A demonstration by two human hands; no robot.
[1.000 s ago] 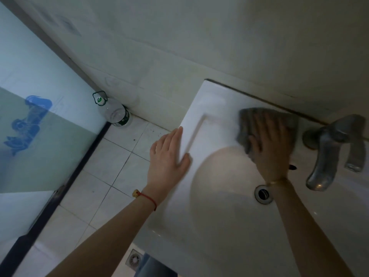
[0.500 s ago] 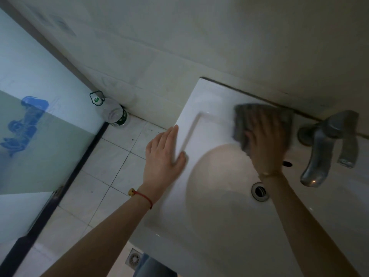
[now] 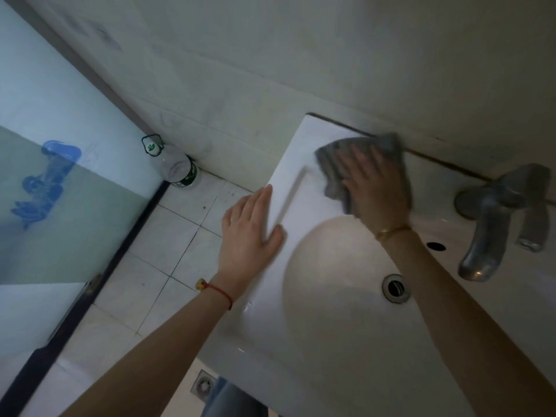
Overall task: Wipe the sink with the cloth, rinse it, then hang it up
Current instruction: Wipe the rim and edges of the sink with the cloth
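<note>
A white sink [image 3: 301, 350] fills the lower right of the head view, with a round basin and a metal drain [image 3: 396, 288]. My right hand [image 3: 376, 188] presses flat on a grey cloth [image 3: 334, 164] spread on the sink's back left ledge, close to the wall. My left hand [image 3: 251, 233] lies flat on the sink's left rim, fingers together, holding nothing. A metal tap [image 3: 496, 224] stands at the back right of the basin.
A plastic bottle [image 3: 177, 170] stands on the tiled floor in the corner by the wall. A frosted glass door [image 3: 54, 191] with a dark frame runs along the left. A floor drain [image 3: 204, 386] sits below the sink's front edge.
My right hand has slid the cloth left and back along the ledge, away from the tap and towards the sink's back left corner. My left hand has stayed on the rim.
</note>
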